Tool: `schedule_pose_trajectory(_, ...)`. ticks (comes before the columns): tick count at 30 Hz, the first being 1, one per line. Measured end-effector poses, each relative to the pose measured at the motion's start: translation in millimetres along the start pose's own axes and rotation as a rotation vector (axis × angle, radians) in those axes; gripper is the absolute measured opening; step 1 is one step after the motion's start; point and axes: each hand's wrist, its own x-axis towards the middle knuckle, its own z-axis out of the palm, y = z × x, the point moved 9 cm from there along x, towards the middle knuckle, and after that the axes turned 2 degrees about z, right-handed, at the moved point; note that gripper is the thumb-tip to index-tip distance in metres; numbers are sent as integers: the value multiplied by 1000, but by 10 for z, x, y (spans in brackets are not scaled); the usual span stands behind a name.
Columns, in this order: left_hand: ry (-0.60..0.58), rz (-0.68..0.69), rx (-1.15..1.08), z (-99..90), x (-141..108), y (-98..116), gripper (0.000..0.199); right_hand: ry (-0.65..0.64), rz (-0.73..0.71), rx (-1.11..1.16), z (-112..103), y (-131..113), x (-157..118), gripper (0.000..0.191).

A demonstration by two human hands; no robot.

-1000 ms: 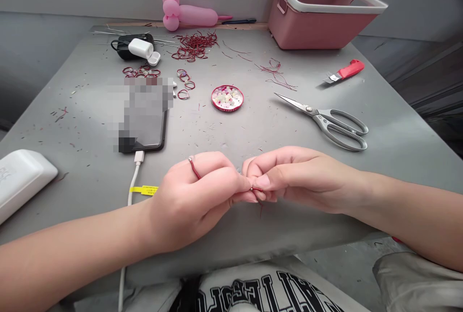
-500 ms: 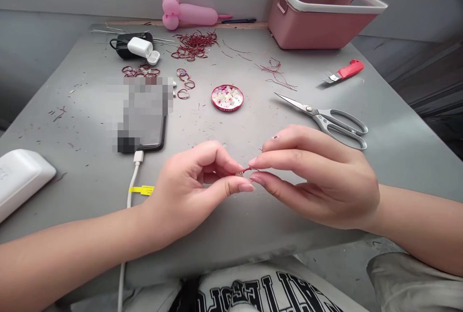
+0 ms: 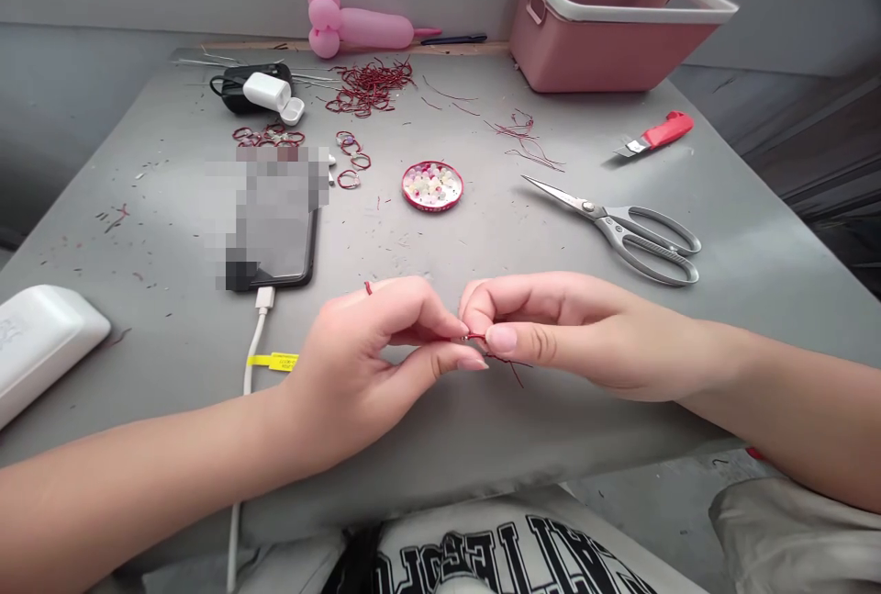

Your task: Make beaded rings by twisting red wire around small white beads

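Observation:
Between my two hands, near the front of the table, is a small red cord (image 3: 474,336) with loose thread ends trailing below it. My left hand (image 3: 375,364) pinches one end of it between thumb and forefinger, and a red loop shows on one of its fingers. My right hand (image 3: 571,337) pinches the other end, thumb on top and fingers curled behind. Whatever lies inside the fingertips is mostly hidden. Beyond the hands sits a round red-rimmed dish (image 3: 406,197) of pale and pink beads (image 3: 433,183).
Grey scissors (image 3: 609,225) and a red-handled cutter (image 3: 657,137) lie at right. A pink bin (image 3: 592,57) stands behind, near a pink balloon (image 3: 372,27). Red cord pieces (image 3: 375,84), beaded rings (image 3: 354,158), a white case (image 3: 267,91) and a cabled phone (image 3: 289,236) are at left.
My right hand has turned and lowered, its thumb now on top and its fingers curled closer to my left fingertips. Loose thread ends now show below the cord.

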Motion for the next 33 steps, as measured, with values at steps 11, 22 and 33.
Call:
schedule_pose_trajectory(11, -43, -413, -389, 121, -7, -330, 21, 629, -708, -1103, 32, -581, -371, 9)
schedule_pose_trajectory(22, -65, -417, -369, 157, -5, -323, 19, 597, -883, -1402, 263, -536, -458, 18)
schedule_pose_trajectory(33, -21, 146, 124, 47, -20, 39, 12, 422, -504, -785, -8, -390, -206, 17)
